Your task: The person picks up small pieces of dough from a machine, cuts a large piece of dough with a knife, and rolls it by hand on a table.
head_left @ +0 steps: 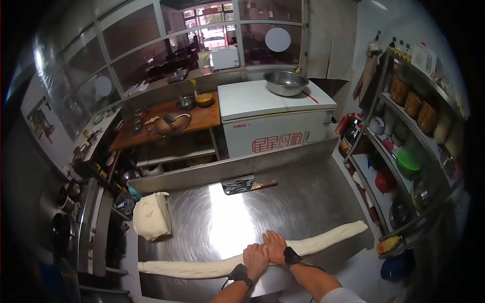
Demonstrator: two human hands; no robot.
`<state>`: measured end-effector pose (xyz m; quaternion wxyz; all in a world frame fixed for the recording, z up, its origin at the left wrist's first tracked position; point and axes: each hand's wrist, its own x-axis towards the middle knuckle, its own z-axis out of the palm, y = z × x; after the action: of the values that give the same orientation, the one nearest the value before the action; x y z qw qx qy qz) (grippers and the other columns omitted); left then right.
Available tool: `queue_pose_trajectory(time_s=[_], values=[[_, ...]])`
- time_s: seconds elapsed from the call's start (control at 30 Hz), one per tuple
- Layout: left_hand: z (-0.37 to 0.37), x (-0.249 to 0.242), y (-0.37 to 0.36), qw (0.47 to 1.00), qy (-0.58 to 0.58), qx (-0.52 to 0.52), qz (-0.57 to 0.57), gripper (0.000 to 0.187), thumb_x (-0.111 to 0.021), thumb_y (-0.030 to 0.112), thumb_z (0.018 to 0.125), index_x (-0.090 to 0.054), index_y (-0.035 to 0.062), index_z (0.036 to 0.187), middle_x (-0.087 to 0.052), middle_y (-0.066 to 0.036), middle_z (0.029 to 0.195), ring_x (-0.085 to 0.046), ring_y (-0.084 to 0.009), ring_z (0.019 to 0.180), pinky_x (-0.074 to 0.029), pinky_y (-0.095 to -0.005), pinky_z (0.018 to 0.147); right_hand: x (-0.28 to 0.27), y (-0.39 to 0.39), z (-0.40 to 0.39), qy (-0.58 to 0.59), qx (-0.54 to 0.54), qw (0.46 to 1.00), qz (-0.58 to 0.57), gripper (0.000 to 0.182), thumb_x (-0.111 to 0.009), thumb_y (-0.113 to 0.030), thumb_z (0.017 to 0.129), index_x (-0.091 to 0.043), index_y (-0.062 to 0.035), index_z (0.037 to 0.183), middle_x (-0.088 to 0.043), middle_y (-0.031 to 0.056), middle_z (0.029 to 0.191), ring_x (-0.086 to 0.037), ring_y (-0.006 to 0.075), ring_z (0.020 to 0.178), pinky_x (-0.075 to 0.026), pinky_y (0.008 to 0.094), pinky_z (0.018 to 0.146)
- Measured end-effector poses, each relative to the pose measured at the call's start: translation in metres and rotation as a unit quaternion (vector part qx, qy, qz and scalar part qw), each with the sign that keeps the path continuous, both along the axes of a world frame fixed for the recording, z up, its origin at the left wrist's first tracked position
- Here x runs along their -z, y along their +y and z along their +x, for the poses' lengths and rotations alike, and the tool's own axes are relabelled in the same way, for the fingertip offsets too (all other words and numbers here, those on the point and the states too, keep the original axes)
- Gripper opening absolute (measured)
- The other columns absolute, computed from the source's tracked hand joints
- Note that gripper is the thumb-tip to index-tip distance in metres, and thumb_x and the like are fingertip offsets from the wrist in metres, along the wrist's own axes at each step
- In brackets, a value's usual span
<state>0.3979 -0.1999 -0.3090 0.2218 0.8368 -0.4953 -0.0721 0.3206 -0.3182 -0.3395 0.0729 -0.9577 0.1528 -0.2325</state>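
A long rope of pale dough (202,269) lies across the near part of the steel worktop (189,217), its right end angled farther from me. My left hand (256,258) rests over the middle of this rope, palm down, fingers slightly bent. Right beside it, my right hand (275,246) lies on the dough with its fingers stretched forward past it. The hands touch or nearly touch, and they hide the dough under them. At the left edge of the worktop sits a thick folded block of dough (152,217). A cleaver (248,185) lies flat near the back edge.
A raised metal ledge (232,166) bounds the worktop's back. Behind it stand a white chest freezer (278,118) bearing a steel bowl (286,84) and a wooden table (166,123). Shelving (404,136) with jars and bowls is at right; a stove (76,227) is at left.
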Motion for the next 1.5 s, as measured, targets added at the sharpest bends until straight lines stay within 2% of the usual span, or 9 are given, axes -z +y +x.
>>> queue_pose_trajectory(time_s=[0.1, 0.17, 0.33, 0.5, 0.8, 0.87, 0.9, 1.1, 1.5], values=[[-0.021, 0.003, 0.025, 0.987, -0.020, 0.034, -0.157, 0.018, -0.060, 0.023, 0.090, -0.065, 0.0060, 0.084, -0.060, -0.011, 0.084, -0.056, -0.0310, 0.083, -0.043, -0.0468, 0.073, -0.069, 0.035, -0.048, 0.276, -0.010, 0.953, 0.124, 0.031, -0.065, -0.032, 0.083, -0.067, -0.0034, 0.095, -0.066, 0.0162, 0.095, -0.061, 0.0353, 0.100, -0.042, 0.0479, 0.100], [-0.055, 0.003, 0.041, 0.978, -0.050, 0.118, -0.165, 0.012, -0.063, 0.018, 0.083, -0.061, 0.0068, 0.083, -0.056, -0.012, 0.082, -0.055, -0.0326, 0.081, -0.042, -0.0494, 0.075, -0.089, 0.050, -0.093, 0.173, -0.034, 0.978, 0.113, 0.031, -0.067, -0.032, 0.080, -0.067, -0.0046, 0.093, -0.066, 0.0158, 0.091, -0.062, 0.0356, 0.093, -0.042, 0.0496, 0.096], [-0.110, -0.004, 0.035, 0.968, -0.059, -0.009, -0.246, 0.019, -0.065, 0.022, 0.079, -0.060, 0.0078, 0.092, -0.058, -0.009, 0.087, -0.055, -0.0282, 0.085, -0.041, -0.0468, 0.079, -0.027, 0.043, -0.127, 0.087, -0.063, 0.991, 0.085, 0.019, -0.065, -0.025, 0.078, -0.062, -0.0073, 0.082, -0.062, 0.0114, 0.085, -0.059, 0.0322, 0.085, -0.043, 0.0482, 0.083], [-0.050, 0.024, -0.034, 0.990, -0.078, -0.052, -0.103, 0.012, -0.062, 0.022, 0.083, -0.064, 0.0101, 0.082, -0.065, -0.008, 0.092, -0.060, -0.0262, 0.090, -0.045, -0.0443, 0.082, -0.008, -0.036, -0.054, 0.164, -0.098, 0.977, 0.090, 0.020, -0.065, -0.026, 0.079, -0.060, -0.0070, 0.079, -0.063, 0.0134, 0.089, -0.059, 0.0343, 0.089, -0.044, 0.0483, 0.083], [-0.039, 0.020, -0.055, 0.987, -0.061, -0.090, -0.119, 0.016, -0.060, 0.018, 0.085, -0.066, 0.0074, 0.075, -0.061, -0.012, 0.079, -0.059, -0.0322, 0.082, -0.046, -0.0469, 0.073, -0.031, -0.048, -0.031, -0.056, -0.073, 0.992, 0.088, 0.019, -0.064, -0.028, 0.083, -0.065, -0.0093, 0.083, -0.065, 0.0142, 0.088, -0.060, 0.0353, 0.091, -0.045, 0.0508, 0.079], [-0.057, 0.006, -0.044, 0.984, -0.072, -0.099, -0.129, 0.017, -0.062, 0.019, 0.085, -0.064, 0.0075, 0.073, -0.061, -0.012, 0.080, -0.059, -0.0303, 0.083, -0.044, -0.0456, 0.072, -0.096, -0.033, -0.055, 0.342, -0.111, 0.929, 0.088, 0.027, -0.068, -0.031, 0.082, -0.067, -0.0054, 0.089, -0.067, 0.0139, 0.092, -0.062, 0.0364, 0.095, -0.045, 0.0485, 0.084], [-0.075, -0.003, -0.040, 0.982, -0.059, -0.090, -0.154, 0.016, -0.063, 0.019, 0.083, -0.063, 0.0069, 0.071, -0.059, -0.011, 0.078, -0.058, -0.0319, 0.082, -0.043, -0.0471, 0.072, -0.094, -0.027, -0.078, 0.362, -0.113, 0.921, 0.092, 0.027, -0.068, -0.031, 0.082, -0.067, -0.0053, 0.089, -0.067, 0.0140, 0.092, -0.062, 0.0365, 0.095, -0.045, 0.0485, 0.084], [-0.187, -0.003, -0.033, 0.966, -0.113, -0.103, -0.210, 0.012, -0.061, 0.018, 0.083, -0.059, 0.0092, 0.075, -0.056, -0.010, 0.078, -0.057, -0.0289, 0.079, -0.042, -0.0444, 0.069, -0.046, -0.013, -0.168, 0.181, -0.152, 0.962, 0.137, 0.028, -0.069, -0.032, 0.082, -0.066, -0.0049, 0.089, -0.067, 0.0147, 0.092, -0.062, 0.0370, 0.095, -0.045, 0.0486, 0.084], [-0.057, 0.027, -0.130, 0.990, -0.083, -0.089, -0.066, 0.013, -0.058, 0.019, 0.087, -0.061, 0.0108, 0.077, -0.062, -0.010, 0.077, -0.061, -0.0284, 0.078, -0.043, -0.0456, 0.066, -0.024, -0.110, -0.067, 0.091, -0.076, 0.975, 0.190, 0.020, -0.065, -0.029, 0.084, -0.067, -0.0103, 0.089, -0.066, 0.0156, 0.089, -0.061, 0.0372, 0.094, -0.047, 0.0501, 0.085]])
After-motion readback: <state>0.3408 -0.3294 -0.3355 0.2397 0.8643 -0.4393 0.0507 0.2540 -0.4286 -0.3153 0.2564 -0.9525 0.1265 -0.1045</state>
